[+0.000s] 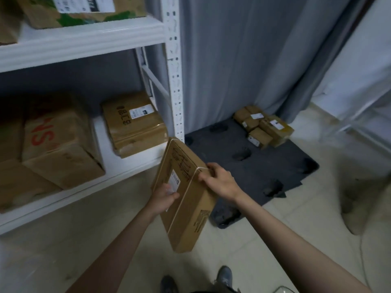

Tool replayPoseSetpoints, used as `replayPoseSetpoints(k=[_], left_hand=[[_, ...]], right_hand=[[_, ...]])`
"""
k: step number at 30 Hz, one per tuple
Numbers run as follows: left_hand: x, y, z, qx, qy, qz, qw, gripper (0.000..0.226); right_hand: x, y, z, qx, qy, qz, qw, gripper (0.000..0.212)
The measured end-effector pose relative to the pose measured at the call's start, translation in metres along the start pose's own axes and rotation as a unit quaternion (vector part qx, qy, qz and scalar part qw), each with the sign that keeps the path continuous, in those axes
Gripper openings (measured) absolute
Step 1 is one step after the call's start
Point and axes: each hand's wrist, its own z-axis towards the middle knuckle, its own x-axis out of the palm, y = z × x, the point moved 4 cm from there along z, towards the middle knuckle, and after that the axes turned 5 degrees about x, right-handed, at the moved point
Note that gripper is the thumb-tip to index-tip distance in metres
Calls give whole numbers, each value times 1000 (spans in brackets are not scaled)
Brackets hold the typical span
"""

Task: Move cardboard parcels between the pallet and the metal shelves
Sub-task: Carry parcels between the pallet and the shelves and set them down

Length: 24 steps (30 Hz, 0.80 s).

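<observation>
The left hand (pixel 164 197) grips the near left edge of a long cardboard parcel (pixel 186 199), thumb over its white label, fingers hidden behind. The right hand (pixel 218 179) curls its fingers over the parcel's right edge, where a pale string crosses it. The parcel is held in the air, tilted, its far end just short of the white shelf post (pixel 174 70); its scrawled writing is unreadable. Left of the hands, the lower shelf (pixel 131 163) has a free strip along its front edge beside a taped box (pixel 133 123). Beyond the right hand, the dark pallet (pixel 260 166) carries small blurred parcels (pixel 264 125) at its far corner.
</observation>
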Motion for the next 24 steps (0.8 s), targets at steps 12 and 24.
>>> replayPoseSetpoints(k=[12,24], left_hand=[[142,-68,11,7,102,30,994,17],[231,-163,84,6,126,3,992,60]], right_hand=[[-125,-151,13,116,-92,178,973,69],[-227,-239,36,172,-217,384,881,65]])
